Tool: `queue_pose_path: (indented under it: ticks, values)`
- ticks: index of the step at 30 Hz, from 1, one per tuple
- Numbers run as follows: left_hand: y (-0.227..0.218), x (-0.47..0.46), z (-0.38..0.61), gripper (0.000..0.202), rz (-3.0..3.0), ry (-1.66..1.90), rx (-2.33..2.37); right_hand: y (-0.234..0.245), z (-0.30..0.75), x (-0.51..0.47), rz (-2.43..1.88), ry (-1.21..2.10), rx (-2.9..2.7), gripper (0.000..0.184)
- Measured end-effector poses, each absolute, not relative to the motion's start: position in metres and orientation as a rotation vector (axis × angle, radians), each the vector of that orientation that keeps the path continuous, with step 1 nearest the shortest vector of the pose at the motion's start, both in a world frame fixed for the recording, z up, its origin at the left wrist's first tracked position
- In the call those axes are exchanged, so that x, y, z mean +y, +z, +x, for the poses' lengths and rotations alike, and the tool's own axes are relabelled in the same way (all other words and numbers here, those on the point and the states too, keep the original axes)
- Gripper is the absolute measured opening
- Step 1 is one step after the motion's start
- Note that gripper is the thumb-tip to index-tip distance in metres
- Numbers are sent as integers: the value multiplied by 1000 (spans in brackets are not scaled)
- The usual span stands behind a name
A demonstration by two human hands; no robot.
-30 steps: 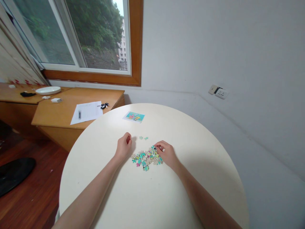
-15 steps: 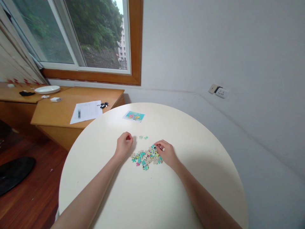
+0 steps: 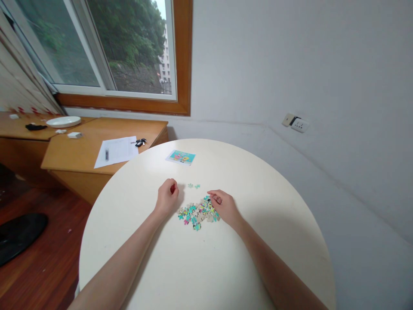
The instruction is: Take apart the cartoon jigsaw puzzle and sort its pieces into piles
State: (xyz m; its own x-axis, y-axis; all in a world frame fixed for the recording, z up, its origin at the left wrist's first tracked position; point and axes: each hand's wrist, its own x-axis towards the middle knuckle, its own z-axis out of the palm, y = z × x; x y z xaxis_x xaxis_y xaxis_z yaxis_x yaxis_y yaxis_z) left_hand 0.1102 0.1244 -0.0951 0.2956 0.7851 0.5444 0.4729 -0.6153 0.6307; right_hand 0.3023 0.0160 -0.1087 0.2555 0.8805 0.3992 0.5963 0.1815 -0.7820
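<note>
Jigsaw pieces [image 3: 198, 212], small cardboard ones in teal, pink, yellow and beige, lie in 1 loose heap near the middle of the round cream table [image 3: 200, 267]; they are too many and too small for us to count. Our 2 bare forearms reach in from the near edge, 1 on each side of the heap.

The left hand [image 3: 167, 198] rests on the table just left of the heap, curled into a loose fist with the thumb on top. We cannot tell whether it holds anything. The right hand [image 3: 222, 206] lies on the heap's right edge, its fingers bent into a narrow pinch at the far side. Whether a piece sits between them is not clear.

Just beyond the hands lie 2 loose teal pieces [image 3: 194, 186], apart from the heap. Farther on is 1 small colourful picture card [image 3: 181, 157].

Past the table, the wooden desk [image 3: 80, 153] carries 1 white paper sheet [image 3: 116, 150], 1 bunch of keys [image 3: 139, 142] and 1 white plate [image 3: 63, 122].
</note>
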Motion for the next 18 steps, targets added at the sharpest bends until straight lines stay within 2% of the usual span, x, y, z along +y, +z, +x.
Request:
queue_pose_path:
  ticks: [11,18]
  values:
    - [-95,123,111,16,2139,1192,1168,-104,301,15,-1557,388,-1479,18]
    - [-91,120,114,26,2019,1109,1204,-100,299,13,-1573,282,-1521,19]
